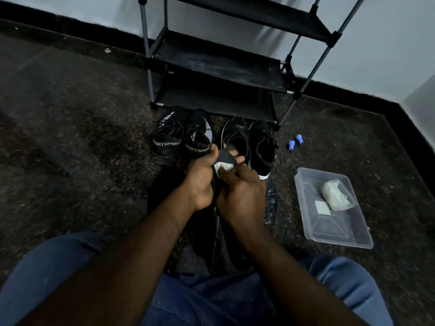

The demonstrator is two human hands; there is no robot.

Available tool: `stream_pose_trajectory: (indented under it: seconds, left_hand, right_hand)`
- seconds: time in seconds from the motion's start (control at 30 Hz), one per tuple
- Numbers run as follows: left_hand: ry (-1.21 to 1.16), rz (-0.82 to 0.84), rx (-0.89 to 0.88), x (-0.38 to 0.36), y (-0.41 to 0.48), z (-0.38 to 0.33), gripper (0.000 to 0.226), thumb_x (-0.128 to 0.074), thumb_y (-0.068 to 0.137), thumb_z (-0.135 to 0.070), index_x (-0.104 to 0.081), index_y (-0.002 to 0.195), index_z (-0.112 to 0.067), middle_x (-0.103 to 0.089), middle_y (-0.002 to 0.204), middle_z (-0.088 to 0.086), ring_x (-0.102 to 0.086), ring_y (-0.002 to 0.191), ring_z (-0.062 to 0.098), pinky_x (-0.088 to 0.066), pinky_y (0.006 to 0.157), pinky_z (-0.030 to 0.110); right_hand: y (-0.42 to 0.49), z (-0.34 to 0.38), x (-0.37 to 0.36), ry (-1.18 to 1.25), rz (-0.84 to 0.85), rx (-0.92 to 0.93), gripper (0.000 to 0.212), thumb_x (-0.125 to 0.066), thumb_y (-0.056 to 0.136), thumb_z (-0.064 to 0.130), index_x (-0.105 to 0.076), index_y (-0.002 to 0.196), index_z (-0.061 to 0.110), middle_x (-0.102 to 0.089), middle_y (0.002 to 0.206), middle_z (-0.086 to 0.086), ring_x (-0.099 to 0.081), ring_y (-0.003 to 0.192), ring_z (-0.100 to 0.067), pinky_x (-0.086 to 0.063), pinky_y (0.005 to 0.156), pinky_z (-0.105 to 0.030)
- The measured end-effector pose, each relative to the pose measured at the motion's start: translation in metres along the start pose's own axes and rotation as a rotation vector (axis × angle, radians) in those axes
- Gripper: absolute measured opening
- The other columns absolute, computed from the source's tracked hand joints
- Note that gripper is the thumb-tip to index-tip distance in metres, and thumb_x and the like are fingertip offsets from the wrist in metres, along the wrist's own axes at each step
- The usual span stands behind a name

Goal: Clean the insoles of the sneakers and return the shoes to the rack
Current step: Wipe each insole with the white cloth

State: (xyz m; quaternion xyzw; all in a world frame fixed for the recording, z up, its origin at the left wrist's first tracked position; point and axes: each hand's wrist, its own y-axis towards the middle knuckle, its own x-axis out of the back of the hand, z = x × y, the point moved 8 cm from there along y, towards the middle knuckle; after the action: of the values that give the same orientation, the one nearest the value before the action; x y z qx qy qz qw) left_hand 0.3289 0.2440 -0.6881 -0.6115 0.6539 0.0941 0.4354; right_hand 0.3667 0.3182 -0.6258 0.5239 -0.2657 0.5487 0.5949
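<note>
The left hand [200, 182] grips the black insole [226, 157] off the floor, steadying it so the right hand [240, 196] can pinch a white wipe [222, 167] against it. The sneakers [183, 140] wait on the floor before the rack [219, 64], within reach.

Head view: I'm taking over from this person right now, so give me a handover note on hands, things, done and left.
Left hand grips a dark insole; right hand pinches a white wipe against it.
The SPORT pair and the black pair stand on the floor before the rack, none shelved.
Done: cannot tell how many insoles are clean.
Left: finish wiping, refit insoles, shelve both pairs.
</note>
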Motion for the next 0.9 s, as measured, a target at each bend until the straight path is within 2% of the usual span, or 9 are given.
stream_pose_trajectory:
  seconds: [0.13, 0.3, 0.47, 0.57, 0.63, 0.7, 0.77, 0.83, 0.9]
  left_hand:
    - [-0.020, 0.010, -0.006, 0.004, 0.000, -0.004, 0.066, -0.029, 0.107, -0.053, -0.052, 0.143, -0.003, -0.061, 0.142, 0.016, -0.056, 0.134, 0.031, -0.041, 0.114, 0.043]
    - [-0.101, -0.036, -0.040, 0.008, 0.003, -0.013, 0.066, -0.027, 0.109, -0.050, -0.043, 0.148, 0.000, -0.048, 0.153, 0.021, -0.047, 0.141, 0.037, -0.042, 0.108, 0.047]
    - [0.029, -0.045, 0.002, 0.003, -0.001, 0.000, 0.062, -0.033, 0.106, -0.054, -0.052, 0.145, -0.010, -0.059, 0.143, 0.017, -0.058, 0.132, 0.034, -0.047, 0.108, 0.044]
    - [0.039, -0.045, 0.020, 0.009, -0.003, -0.003, 0.065, -0.036, 0.105, -0.056, -0.052, 0.147, -0.009, -0.054, 0.148, 0.018, -0.061, 0.124, 0.030, -0.052, 0.096, 0.037]
    - [0.060, -0.025, 0.044, 0.008, -0.005, -0.002, 0.065, -0.038, 0.104, -0.057, -0.057, 0.144, -0.009, -0.060, 0.139, 0.019, -0.067, 0.108, 0.027, -0.057, 0.085, 0.035]
    - [0.067, -0.010, 0.053, 0.004, -0.006, 0.000, 0.064, -0.038, 0.105, -0.055, -0.060, 0.140, -0.007, -0.067, 0.129, 0.018, -0.070, 0.101, 0.027, -0.057, 0.083, 0.035]
    - [0.053, -0.019, 0.016, 0.006, -0.003, -0.004, 0.064, -0.032, 0.108, -0.051, -0.056, 0.143, -0.002, -0.067, 0.130, 0.018, -0.070, 0.107, 0.027, -0.057, 0.087, 0.036]
    - [0.000, -0.028, -0.031, 0.010, 0.000, -0.013, 0.066, -0.026, 0.109, -0.049, -0.047, 0.148, 0.001, -0.058, 0.145, 0.018, -0.059, 0.129, 0.029, -0.051, 0.099, 0.039]
    - [-0.054, -0.019, -0.055, 0.013, 0.003, -0.019, 0.068, -0.023, 0.109, -0.051, -0.044, 0.148, 0.001, -0.051, 0.151, 0.018, -0.049, 0.140, 0.031, -0.046, 0.105, 0.042]
  right_hand:
    - [0.006, 0.005, -0.003, -0.012, 0.057, 0.012, 0.045, -0.042, 0.082, 0.032, -0.074, 0.113, 0.028, -0.067, 0.100, -0.003, -0.059, 0.094, -0.028, -0.048, 0.078, -0.046]
    - [-0.023, 0.006, -0.007, 0.022, 0.066, 0.050, 0.040, -0.051, 0.080, 0.024, -0.074, 0.113, 0.028, -0.066, 0.099, 0.001, -0.059, 0.095, -0.028, -0.048, 0.079, -0.043]
    - [0.003, 0.004, -0.001, -0.017, 0.000, 0.029, 0.043, -0.043, 0.080, 0.032, -0.076, 0.108, 0.029, -0.067, 0.099, 0.000, -0.059, 0.092, -0.028, -0.044, 0.074, -0.039]
    - [0.022, -0.001, 0.004, -0.147, -0.003, 0.071, 0.038, -0.052, 0.080, 0.033, -0.076, 0.109, 0.033, -0.066, 0.101, 0.001, -0.057, 0.092, -0.027, -0.042, 0.076, -0.041]
    - [0.031, -0.009, 0.006, -0.200, 0.010, 0.083, 0.040, -0.056, 0.080, 0.032, -0.075, 0.114, 0.033, -0.067, 0.106, 0.000, -0.058, 0.095, -0.029, -0.043, 0.079, -0.043]
    - [0.034, -0.016, 0.010, -0.201, 0.015, 0.091, 0.044, -0.050, 0.079, 0.032, -0.075, 0.115, 0.032, -0.067, 0.103, -0.001, -0.060, 0.095, -0.031, -0.043, 0.079, -0.045]
    - [0.028, -0.020, 0.010, -0.214, 0.029, 0.129, 0.045, -0.046, 0.080, 0.034, -0.074, 0.116, 0.033, -0.066, 0.099, 0.000, -0.059, 0.093, -0.030, -0.043, 0.078, -0.044]
    - [0.012, -0.027, 0.008, -0.227, 0.045, 0.157, 0.042, -0.054, 0.080, 0.031, -0.071, 0.119, 0.036, -0.066, 0.099, 0.000, -0.057, 0.094, -0.029, -0.041, 0.078, -0.043]
    - [-0.007, -0.034, 0.004, -0.212, 0.065, 0.156, 0.043, -0.064, 0.078, 0.027, -0.071, 0.120, 0.036, -0.065, 0.100, 0.002, -0.058, 0.095, -0.029, -0.042, 0.080, -0.043]
